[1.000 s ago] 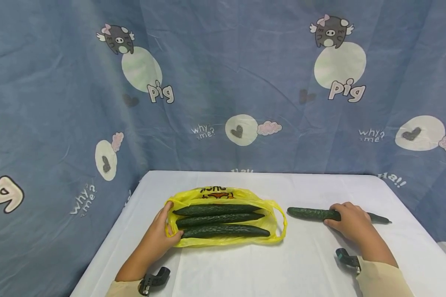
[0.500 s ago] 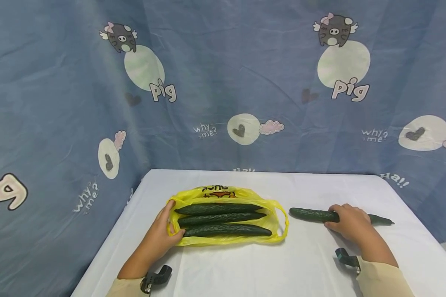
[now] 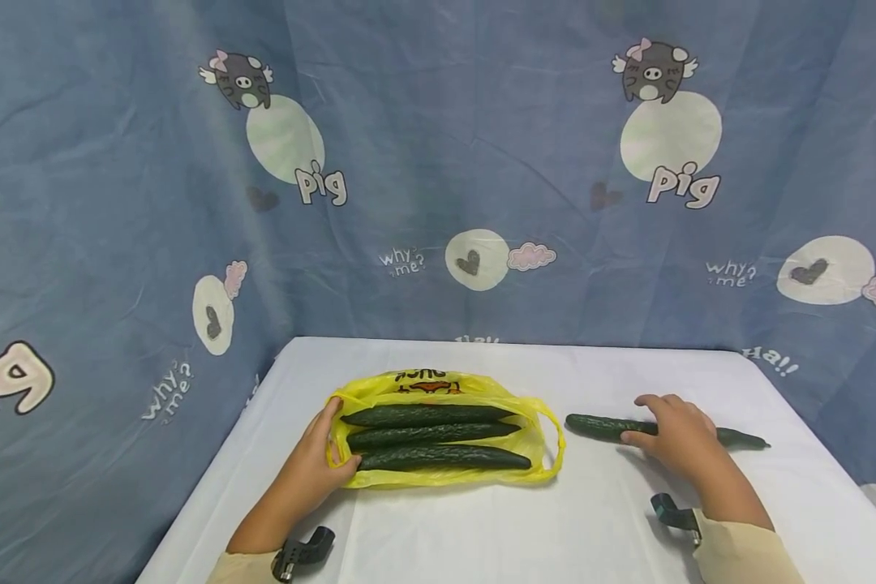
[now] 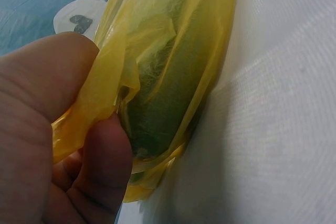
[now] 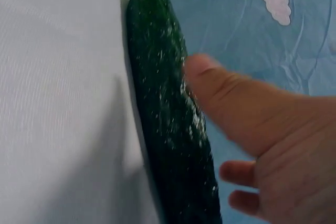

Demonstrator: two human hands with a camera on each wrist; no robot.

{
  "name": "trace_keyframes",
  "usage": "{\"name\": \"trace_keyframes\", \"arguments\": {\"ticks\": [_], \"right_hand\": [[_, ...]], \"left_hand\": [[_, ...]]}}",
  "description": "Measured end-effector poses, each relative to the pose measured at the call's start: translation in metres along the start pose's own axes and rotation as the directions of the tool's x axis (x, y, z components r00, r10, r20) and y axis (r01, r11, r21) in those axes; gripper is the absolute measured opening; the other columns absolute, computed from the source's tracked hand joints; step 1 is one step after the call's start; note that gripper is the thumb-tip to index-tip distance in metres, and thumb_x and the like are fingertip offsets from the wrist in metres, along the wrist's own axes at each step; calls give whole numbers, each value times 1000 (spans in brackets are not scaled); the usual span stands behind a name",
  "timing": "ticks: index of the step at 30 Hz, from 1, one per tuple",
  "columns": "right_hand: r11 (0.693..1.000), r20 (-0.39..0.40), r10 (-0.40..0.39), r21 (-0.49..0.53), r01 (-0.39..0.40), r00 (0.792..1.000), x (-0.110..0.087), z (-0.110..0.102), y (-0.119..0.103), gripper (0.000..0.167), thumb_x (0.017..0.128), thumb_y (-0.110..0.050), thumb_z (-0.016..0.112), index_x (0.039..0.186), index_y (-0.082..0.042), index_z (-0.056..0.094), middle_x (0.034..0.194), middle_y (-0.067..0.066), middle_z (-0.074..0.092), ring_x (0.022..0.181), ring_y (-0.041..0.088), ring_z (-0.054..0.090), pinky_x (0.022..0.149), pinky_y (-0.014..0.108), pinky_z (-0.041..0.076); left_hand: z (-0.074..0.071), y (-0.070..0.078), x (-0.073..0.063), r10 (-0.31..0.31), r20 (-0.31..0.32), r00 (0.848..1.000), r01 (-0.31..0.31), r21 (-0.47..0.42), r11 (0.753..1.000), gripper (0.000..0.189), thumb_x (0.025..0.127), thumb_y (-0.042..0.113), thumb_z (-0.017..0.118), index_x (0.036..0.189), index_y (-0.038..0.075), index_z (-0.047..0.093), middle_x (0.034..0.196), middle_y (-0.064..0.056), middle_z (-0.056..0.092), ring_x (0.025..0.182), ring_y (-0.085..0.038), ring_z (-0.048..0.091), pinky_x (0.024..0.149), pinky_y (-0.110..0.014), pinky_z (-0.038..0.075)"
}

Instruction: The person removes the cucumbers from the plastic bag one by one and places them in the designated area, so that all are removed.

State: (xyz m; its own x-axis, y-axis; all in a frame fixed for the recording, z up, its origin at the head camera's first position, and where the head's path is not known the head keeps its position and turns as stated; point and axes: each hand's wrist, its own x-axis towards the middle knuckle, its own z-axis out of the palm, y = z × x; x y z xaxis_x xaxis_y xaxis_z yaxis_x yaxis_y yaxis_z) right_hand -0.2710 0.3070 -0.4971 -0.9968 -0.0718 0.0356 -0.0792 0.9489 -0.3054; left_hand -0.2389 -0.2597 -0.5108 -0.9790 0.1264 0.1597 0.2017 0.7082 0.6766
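Note:
A yellow plastic bag (image 3: 482, 389) lies on its side with its mouth held wide. Inside it, three dark green cucumbers (image 3: 445, 457) rest side by side. My left hand (image 3: 314, 458) grips the bag's left edge; the left wrist view shows the yellow film (image 4: 102, 93) between thumb and fingers, with a cucumber (image 4: 163, 103) showing through. Right of the bag, a single cucumber (image 3: 602, 427) lies on the white cloth. Over its middle is my right hand (image 3: 679, 434), thumb and fingers spread. In the right wrist view the thumb (image 5: 226, 93) extends over this cucumber (image 5: 163, 87), not wrapped round it.
The table (image 3: 511, 539) has a white cloth cover. Behind it and to the left hangs a blue curtain (image 3: 380, 122) printed with pigs and words. The bag's looped handle (image 3: 555, 446) points toward the single cucumber.
My right hand has loosened from the single cucumber and lifted slightly, shifting a little left with its fingers spread. The left hand keeps its grip on the bag. The head view tilts slightly.

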Motion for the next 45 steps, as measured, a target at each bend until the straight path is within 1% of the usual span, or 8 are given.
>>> {"name": "trace_keyframes", "arguments": {"ticks": [6, 9, 13, 24, 28, 32, 39, 45], "right_hand": [[997, -127, -54, 56, 62, 990, -2, -2, -16, 74, 93, -52, 75, 145, -4, 55, 138, 32, 54, 125, 55, 47, 100, 73, 37], [990, -167, -96, 82, 111, 981, -4, -6, -28, 71, 95, -44, 76, 148, -3, 51, 136, 30, 55, 125, 52, 48, 101, 70, 41], [985, -173, -131, 87, 148, 976, -6, -11, -48, 71, 96, -41, 76, 151, -7, 49, 137, 25, 56, 127, 48, 49, 102, 68, 44], [955, -166, -264, 90, 281, 950, -15, -4, -98, 64, 95, -39, 78, 149, -12, 55, 140, 15, 58, 131, 40, 53, 103, 61, 48], [935, -176, -326, 86, 344, 929, -16, 4, -115, 60, 95, -38, 78, 146, -12, 59, 136, 12, 61, 126, 36, 57, 100, 57, 51], [918, -184, -376, 58, 392, 908, -13, 11, -131, 56, 94, -36, 80, 142, -14, 62, 127, 7, 64, 120, 31, 60, 97, 53, 54], [896, -162, -440, -15, 444, 883, -9, 24, -151, 53, 94, -40, 80, 138, -16, 64, 125, 3, 64, 122, 28, 57, 99, 47, 54], [878, -198, -475, -45, 476, 857, -8, 26, -161, 50, 93, -38, 80, 136, -17, 66, 125, 2, 64, 124, 28, 57, 100, 46, 54]], "left_hand": [[1, 0, 0, 14, -2, 1000, -14, 28, 1000, 107, 88, 18, 83, 168, 8, 13, 169, -19, 29, 111, -30, 57, 92, -46, 49], [0, 0, 0, 13, 2, 1000, -13, 14, 1000, 107, 88, 17, 83, 168, 8, 12, 169, -20, 28, 122, -37, 56, 99, -52, 49], [0, 0, -1, 24, -14, 1000, -24, 0, 1000, 107, 88, 15, 83, 168, 6, 13, 168, -22, 29, 152, -45, 32, 115, -63, 38], [-1, 0, -3, -3, -1, 1000, 3, -14, 1000, 106, 89, 16, 82, 168, 8, 12, 169, -21, 27, 152, -45, 31, 114, -62, 39], [-2, 0, -4, -15, 4, 1000, 15, 2, 1000, 106, 89, 17, 83, 169, 10, 12, 170, -17, 28, 119, -35, 60, 95, -46, 52], [-3, 2, -2, -4, -8, 1000, 4, 11, 1000, 106, 89, 16, 83, 169, 9, 13, 170, -17, 28, 82, -18, 54, 79, -36, 49], [-4, 3, -3, -2, -12, 1000, 2, -2, 1000, 106, 89, 16, 83, 168, 7, 13, 170, -19, 28, 116, -32, 57, 92, -46, 49], [0, 1, -3, 14, -15, 1000, -15, -27, 1000, 107, 88, 15, 83, 168, 7, 13, 170, -20, 28, 151, -45, 34, 116, -62, 38]]}}
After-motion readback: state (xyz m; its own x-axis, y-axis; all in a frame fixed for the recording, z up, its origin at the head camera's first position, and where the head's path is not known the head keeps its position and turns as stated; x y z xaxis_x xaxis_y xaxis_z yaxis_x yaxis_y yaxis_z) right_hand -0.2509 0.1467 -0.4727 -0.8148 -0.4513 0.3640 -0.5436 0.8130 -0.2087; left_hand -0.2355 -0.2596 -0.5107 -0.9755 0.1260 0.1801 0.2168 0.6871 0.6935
